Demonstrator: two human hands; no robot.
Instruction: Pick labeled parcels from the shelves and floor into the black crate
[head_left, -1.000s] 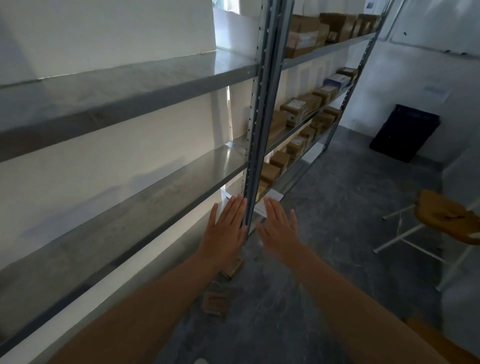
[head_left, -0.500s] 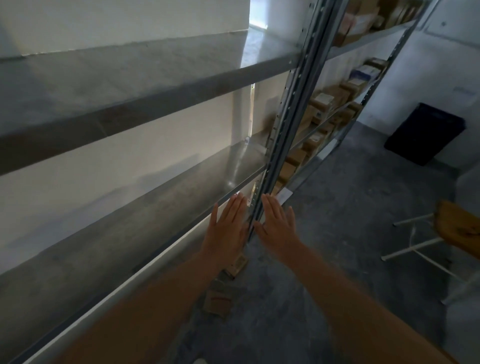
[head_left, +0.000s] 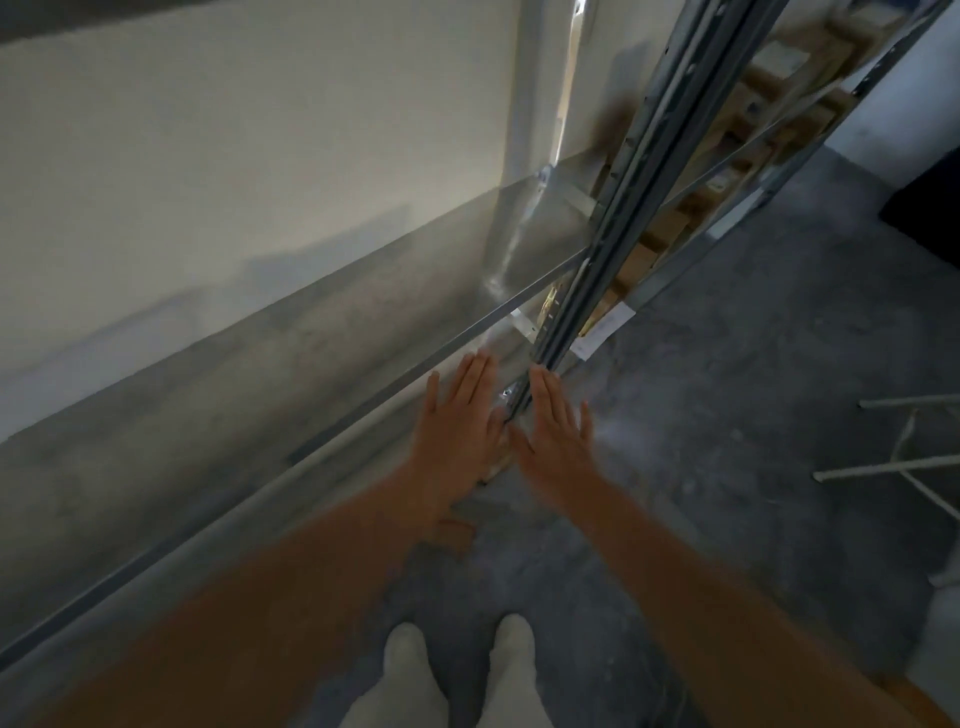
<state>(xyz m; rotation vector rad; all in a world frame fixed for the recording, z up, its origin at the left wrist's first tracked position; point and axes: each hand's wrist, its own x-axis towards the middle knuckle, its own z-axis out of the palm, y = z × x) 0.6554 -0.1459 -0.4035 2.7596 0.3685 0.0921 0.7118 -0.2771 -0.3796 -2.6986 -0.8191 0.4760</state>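
My view has tipped down since half a second ago: my two feet (head_left: 457, 670) in pale footwear now show at 6 o'clock, which they did not before. Just beyond them a flat brown cardboard parcel (head_left: 453, 535) lies on the grey, mottled floor (head_left: 727, 441), partly under my left forearm. It is too blurred to tell whether it has a label. My left hand (head_left: 457, 431) and right hand (head_left: 556, 441) stay as they were, side by side, palms down, fingers straight and close together, holding nothing. Between them peeks a sliver of another brown parcel (head_left: 493, 464).

At 9 o'clock runs the dull metal shelf (head_left: 311, 364), smooth and bare-edged. Its perforated steel post (head_left: 623, 208) rises toward 1 o'clock. Behind the post are blurred cardboard boxes (head_left: 670, 228) on the farther shelves. White stool legs (head_left: 893, 457) sit at 3 o'clock. The black crate (head_left: 930, 197) has slid to the frame's edge at 2 o'clock, well apart from my hands.
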